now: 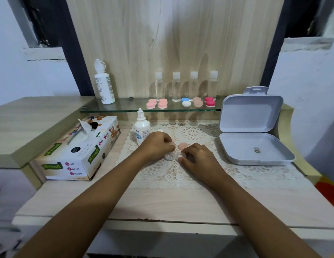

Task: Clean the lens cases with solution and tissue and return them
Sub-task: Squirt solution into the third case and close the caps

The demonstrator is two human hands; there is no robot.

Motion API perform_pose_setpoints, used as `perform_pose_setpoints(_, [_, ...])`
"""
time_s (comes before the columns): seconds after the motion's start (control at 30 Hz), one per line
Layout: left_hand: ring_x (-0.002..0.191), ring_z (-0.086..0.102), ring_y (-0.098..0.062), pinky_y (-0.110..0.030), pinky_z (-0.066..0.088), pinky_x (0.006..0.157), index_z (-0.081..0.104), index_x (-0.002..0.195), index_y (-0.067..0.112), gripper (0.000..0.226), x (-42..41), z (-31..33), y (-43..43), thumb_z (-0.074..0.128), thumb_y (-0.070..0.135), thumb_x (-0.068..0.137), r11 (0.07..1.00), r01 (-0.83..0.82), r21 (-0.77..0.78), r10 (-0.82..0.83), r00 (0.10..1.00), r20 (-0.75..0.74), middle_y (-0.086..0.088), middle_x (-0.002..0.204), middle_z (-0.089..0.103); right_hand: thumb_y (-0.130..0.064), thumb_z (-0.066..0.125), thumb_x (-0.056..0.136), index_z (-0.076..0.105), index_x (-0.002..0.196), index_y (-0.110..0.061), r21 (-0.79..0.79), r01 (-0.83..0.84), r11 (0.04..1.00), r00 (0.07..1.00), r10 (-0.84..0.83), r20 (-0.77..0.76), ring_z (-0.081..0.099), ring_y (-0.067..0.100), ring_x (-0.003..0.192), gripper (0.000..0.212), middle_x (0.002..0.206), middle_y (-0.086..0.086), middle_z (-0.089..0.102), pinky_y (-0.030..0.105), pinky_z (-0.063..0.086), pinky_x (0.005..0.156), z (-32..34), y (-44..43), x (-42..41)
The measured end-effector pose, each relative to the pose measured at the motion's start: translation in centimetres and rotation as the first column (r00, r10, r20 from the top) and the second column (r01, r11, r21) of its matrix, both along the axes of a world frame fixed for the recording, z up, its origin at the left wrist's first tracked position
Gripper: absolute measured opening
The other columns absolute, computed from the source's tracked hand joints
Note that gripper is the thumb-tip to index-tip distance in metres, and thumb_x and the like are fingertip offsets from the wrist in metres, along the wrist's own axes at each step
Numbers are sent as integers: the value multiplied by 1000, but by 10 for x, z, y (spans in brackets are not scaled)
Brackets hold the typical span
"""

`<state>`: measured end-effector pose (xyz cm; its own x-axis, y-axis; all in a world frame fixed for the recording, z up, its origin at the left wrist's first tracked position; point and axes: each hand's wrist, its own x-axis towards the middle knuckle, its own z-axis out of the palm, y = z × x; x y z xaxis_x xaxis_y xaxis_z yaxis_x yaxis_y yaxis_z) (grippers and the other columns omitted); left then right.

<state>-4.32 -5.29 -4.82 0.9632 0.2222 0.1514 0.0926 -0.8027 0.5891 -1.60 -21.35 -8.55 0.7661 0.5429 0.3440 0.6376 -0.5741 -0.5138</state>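
The case [174,156] is laid on the worktop [162,202], long axis left to right, between the hands. Its right end is pinched by the grip of the right hand [198,159]; a cap [171,145] is seemingly pinched by the left hand [156,146].

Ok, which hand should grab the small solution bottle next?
Left, probably. The small solution bottle stands upright just beyond the left hand; the right hand sits on the far side of the lens case and would have to cross over.

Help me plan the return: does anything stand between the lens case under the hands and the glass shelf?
Only a loose pink cap just beyond the lens case; the dropper bottle stands off to the left.
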Motion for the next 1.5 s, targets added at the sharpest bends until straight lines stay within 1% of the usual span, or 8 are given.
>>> perform_pose_setpoints(0.27, [85, 57, -5, -16, 46, 71, 65, 96, 23, 15, -30, -7, 5, 62, 23, 81, 995, 76, -68, -75, 997, 25, 6, 99, 58, -33, 58, 87, 64, 108, -15, -7, 2, 1000, 1000, -2, 16, 48, 21, 102, 28, 107, 2, 59, 36, 40, 92, -1, 1, 2])
perform_pose_setpoints(0.6, [97, 57, -9, -25, 47, 90, 67, 111, 16, 32, -33, -20, 4, 62, 11, 80, 984, 177, 17, -178, 979, 101, 4, 106, 59, -31, 61, 86, 66, 104, -14, 8, 3, 1000, 1000, -3, 22, 50, 24, 100, 25, 104, 3, 61, 37, 41, 90, -2, 2, 3])
perform_pose_setpoints(0.83, [103, 55, -7, -2, 38, 82, 66, 114, 13, 37, -34, -23, 3, 56, 0, 80, 975, 219, -26, -214, 969, 120, 3, 113, 60, -32, 60, 87, 65, 104, -14, 0, -5, 1000, 1000, 5, 24, 49, 23, 100, 25, 105, 3, 60, 38, 41, 90, -2, 2, 3])
perform_pose_setpoints(0.93, [106, 52, -7, -13, 41, 90, 60, 120, 18, 36, -34, -25, 3, 64, 15, 84, 978, 206, -34, -200, 971, 129, 4, 116, 56, -32, 60, 86, 65, 104, -14, 3, -6, 1000, 1000, 5, 24, 50, 24, 101, 26, 106, 3, 60, 38, 41, 91, -2, 1, 3])
perform_pose_setpoints(1.0, [101, 52, -7, -10, 41, 83, 56, 120, 21, 38, -34, -26, 5, 67, 25, 84, 983, 181, -44, -172, 973, 152, 4, 110, 54, -33, 59, 87, 65, 106, -15, -3, -7, 1000, 1000, 8, 28, 50, 24, 102, 27, 108, 3, 60, 39, 41, 91, -2, 1, 4])
perform_pose_setpoints(1.23, [101, 52, -3, -1, 37, 79, 53, 119, 24, 39, -35, -27, 5, 64, 14, 83, 975, 188, -122, -165, 970, 179, 5, 109, 57, -34, 58, 87, 65, 107, -15, -12, -1, 1000, 1000, 2, 25, 49, 23, 104, 27, 109, 2, 60, 38, 40, 92, -3, 1, 4])
perform_pose_setpoints(1.33, [93, 53, -5, -4, 36, 74, 52, 114, 24, 36, -35, -29, 6, 69, 21, 83, 979, 173, -108, -151, 971, 185, 7, 96, 55, -34, 58, 87, 65, 107, -16, -16, 2, 1000, 1000, -2, 18, 49, 22, 104, 27, 109, 2, 59, 38, 40, 93, -3, 1, 4])
perform_pose_setpoints(1.5, [95, 58, -3, -13, 43, 85, 56, 113, 23, 30, -36, -32, 7, 64, 14, 85, 974, 199, -105, -175, 963, 203, 7, 98, 62, -33, 56, 88, 64, 110, -16, -28, -2, 1000, 1000, 3, 20, 49, 23, 106, 28, 112, 2, 59, 39, 40, 93, -4, 1, 5])
